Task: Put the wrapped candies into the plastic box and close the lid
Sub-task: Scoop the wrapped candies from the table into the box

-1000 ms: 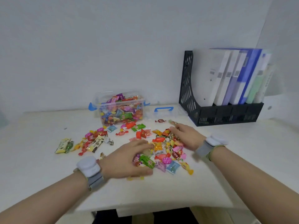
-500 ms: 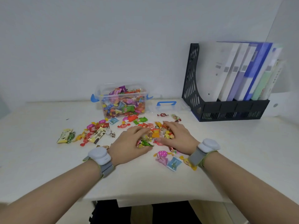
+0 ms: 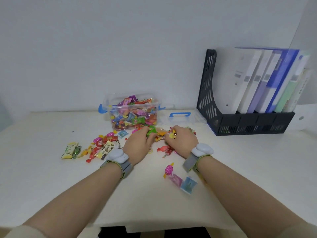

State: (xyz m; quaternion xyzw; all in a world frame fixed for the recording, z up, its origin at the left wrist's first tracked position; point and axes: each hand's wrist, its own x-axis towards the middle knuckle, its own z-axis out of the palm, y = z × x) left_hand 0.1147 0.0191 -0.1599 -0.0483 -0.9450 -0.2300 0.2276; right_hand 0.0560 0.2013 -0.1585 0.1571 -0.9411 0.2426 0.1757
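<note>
Left hand [image 3: 137, 145] and right hand [image 3: 182, 143] have drawn together, fingers curled round wrapped candies [image 3: 159, 135] | heap now just before the open plastic box [image 3: 133, 114] | apparently ready to lift; strays [image 3: 178, 180] remain.

The box [image 3: 109, 103] is made of clear plastic, with blue clasps [image 3: 102, 109]; its lid [image 3: 197, 117] is clear too and is fitted with a blue handle [image 3: 180, 113]. The candies [image 3: 106, 148] are wrapped in red, pink, green, yellow, orange and purple. One pink candy [image 3: 169, 169] is dotted with white; a square candy [image 3: 188, 184] is coloured light blue. The file rack [image 3: 208, 93] is black and patterned with rows of slots. The folders [image 3: 277, 79] are seen in white, lilac, blue and pale green. Grey wristbands [image 3: 126, 166] with white pods are edged in green.
</note>
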